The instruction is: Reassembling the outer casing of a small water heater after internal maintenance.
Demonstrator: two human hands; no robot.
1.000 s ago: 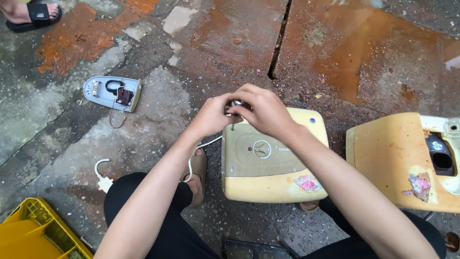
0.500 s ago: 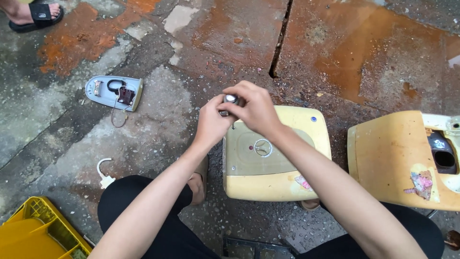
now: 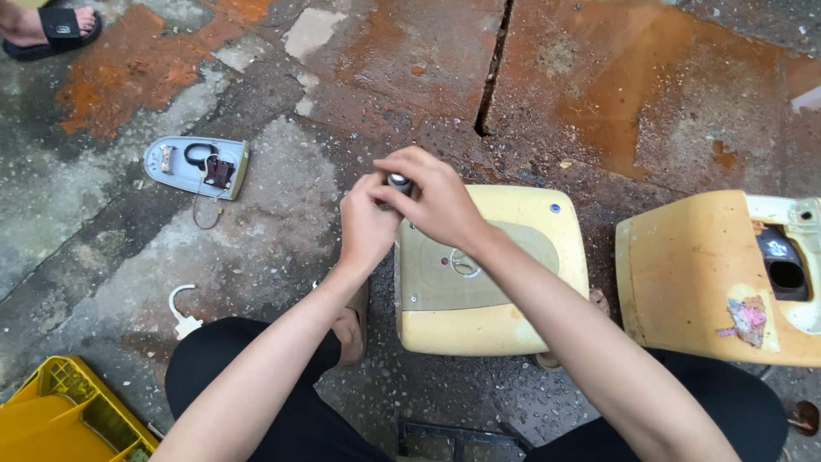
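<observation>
Concrete ground [image 3: 282, 214], wet, cracked and stained with rust-orange patches, fills the head view; a deep dark seam [image 3: 492, 77] runs down from the top edge. On it stands a yellowed plastic casing [image 3: 513, 316], boxy with rounded corners and a grey-tan front panel, between the person's knees. The left hand [image 3: 366, 224] and right hand [image 3: 432, 201] meet at its upper left corner, fingers pressed together around a small round grey part [image 3: 398, 180], which sits pinched between both hands just above the casing. A second yellowed casing [image 3: 701, 282], scuffed and bearing a torn pink scrap, lies near the first, to its right. To the left lie a pale blue oval cover [image 3: 195, 166] with wiring inside, a white plug [image 3: 184, 323], and a yellow slotted crate [image 3: 64, 415] at the corner. A sandalled foot [image 3: 47, 26] shows top left.
</observation>
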